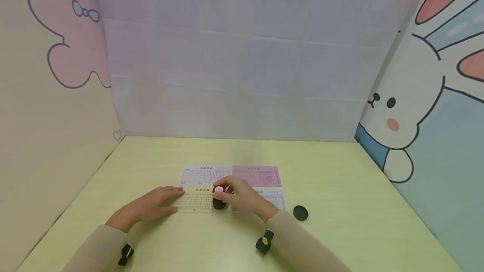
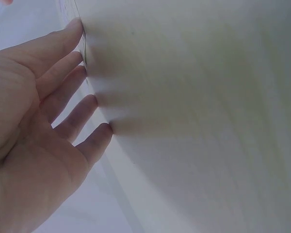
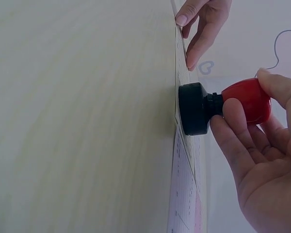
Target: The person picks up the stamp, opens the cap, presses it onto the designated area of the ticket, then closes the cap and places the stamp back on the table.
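My right hand (image 1: 242,196) grips the red knob of a round stamp (image 3: 247,101) with a black base. The stamp's base (image 1: 219,204) is down at the right end of the yellow printed slip (image 1: 196,201). In the right wrist view the base meets the paper, fingers and thumb curled about the knob. My left hand (image 1: 156,202) rests at the slip's left edge, fingers spread and fingertips pressing down, as the left wrist view (image 2: 48,107) also shows.
Behind lie a white slip (image 1: 204,174) and a pink slip (image 1: 257,175) bearing a red stamp mark. Another white slip (image 1: 275,198) sits partly under my right hand. A round black cap (image 1: 300,213) lies to the right on the pale table (image 1: 332,188).
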A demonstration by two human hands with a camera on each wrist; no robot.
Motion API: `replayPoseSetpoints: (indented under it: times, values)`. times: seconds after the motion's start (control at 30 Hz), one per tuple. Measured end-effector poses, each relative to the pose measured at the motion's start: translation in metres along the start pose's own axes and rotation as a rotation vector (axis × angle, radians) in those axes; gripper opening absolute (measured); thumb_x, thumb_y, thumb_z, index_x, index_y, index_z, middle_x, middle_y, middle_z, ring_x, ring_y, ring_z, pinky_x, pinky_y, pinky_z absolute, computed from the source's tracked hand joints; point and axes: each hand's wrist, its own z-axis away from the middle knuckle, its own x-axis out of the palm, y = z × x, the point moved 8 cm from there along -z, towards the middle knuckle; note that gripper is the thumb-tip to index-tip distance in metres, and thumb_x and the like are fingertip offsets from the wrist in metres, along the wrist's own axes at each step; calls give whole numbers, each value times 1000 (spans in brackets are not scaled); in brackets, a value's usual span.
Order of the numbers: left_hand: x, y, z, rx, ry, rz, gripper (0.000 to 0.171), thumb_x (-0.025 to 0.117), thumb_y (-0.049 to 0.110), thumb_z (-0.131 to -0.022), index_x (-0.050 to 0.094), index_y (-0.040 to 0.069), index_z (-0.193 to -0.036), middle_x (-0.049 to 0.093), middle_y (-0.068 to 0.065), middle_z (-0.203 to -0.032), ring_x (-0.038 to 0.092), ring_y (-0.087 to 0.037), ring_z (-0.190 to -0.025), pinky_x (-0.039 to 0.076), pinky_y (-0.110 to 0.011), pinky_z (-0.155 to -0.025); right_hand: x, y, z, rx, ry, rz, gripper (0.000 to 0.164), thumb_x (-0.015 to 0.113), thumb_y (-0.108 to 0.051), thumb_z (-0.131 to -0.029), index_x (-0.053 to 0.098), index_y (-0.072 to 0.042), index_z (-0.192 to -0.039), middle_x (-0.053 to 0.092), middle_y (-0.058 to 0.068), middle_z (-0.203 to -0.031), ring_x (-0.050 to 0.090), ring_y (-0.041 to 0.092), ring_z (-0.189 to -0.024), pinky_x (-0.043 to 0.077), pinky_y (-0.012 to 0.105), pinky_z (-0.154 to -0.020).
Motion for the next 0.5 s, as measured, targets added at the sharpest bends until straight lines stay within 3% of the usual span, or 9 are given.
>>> replayPoseSetpoints:
  times: [0.5]
  values:
    - [0,3,0,5,-4,-6,55,69,25,-96,54,-8,-138,50,-28,-143,43,-53,-131,35,-66,-105,-1,-7,-1,20,-32,50,25,72,-26,-95,71,-10,-113,63,-9,-90,58,9,-75,49,21,-63]
